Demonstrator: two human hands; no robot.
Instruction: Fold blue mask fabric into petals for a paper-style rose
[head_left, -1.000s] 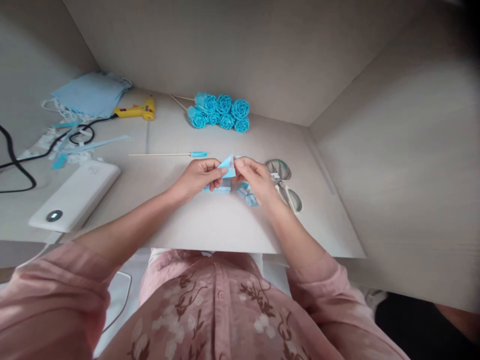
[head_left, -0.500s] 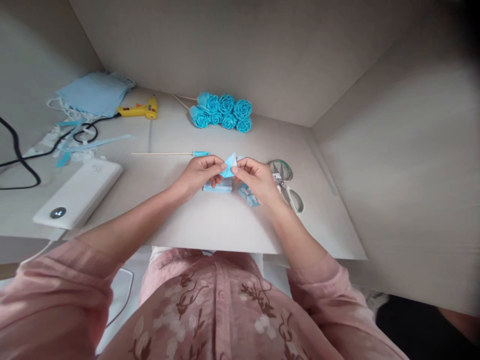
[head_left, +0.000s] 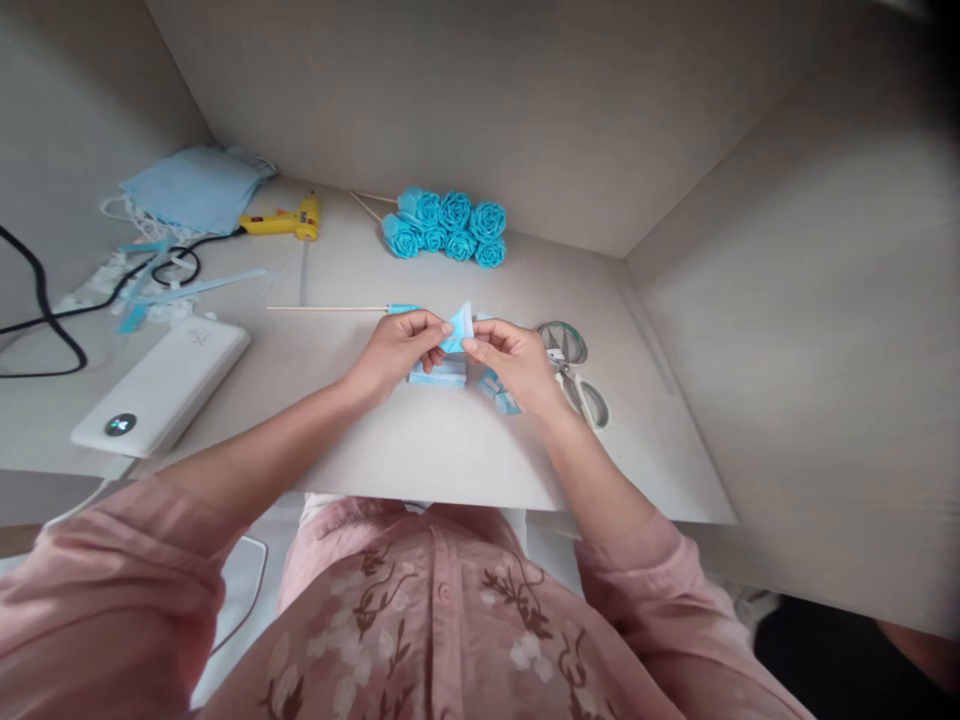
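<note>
Between my hands is a small light-blue piece of mask fabric (head_left: 459, 330), folded to a point at its top. My left hand (head_left: 405, 350) pinches its left side between thumb and fingers. The thumb and fingers of my right hand (head_left: 514, 358) close on its right lower edge. Under my hands, a stack of blue fabric pieces (head_left: 439, 375) lies on the table, and small blue scraps (head_left: 500, 393) sit by my right hand. Just beyond my left hand lies a thin stick (head_left: 326, 308) with a blue wrapped tip (head_left: 403, 308).
Several blue fabric roses (head_left: 456, 228) on sticks lie at the back. Scissors (head_left: 577, 380) rest beside a roll of tape (head_left: 562, 343) on the right. Leftward are a yellow glue gun (head_left: 289, 220), face masks (head_left: 191, 188), a black cable (head_left: 45, 310) and a white power bank (head_left: 161, 385).
The folded fabric piece has tilted slightly in my fingers, and my right fingers have shifted a little along its edge. The whole view has moved slightly.
</note>
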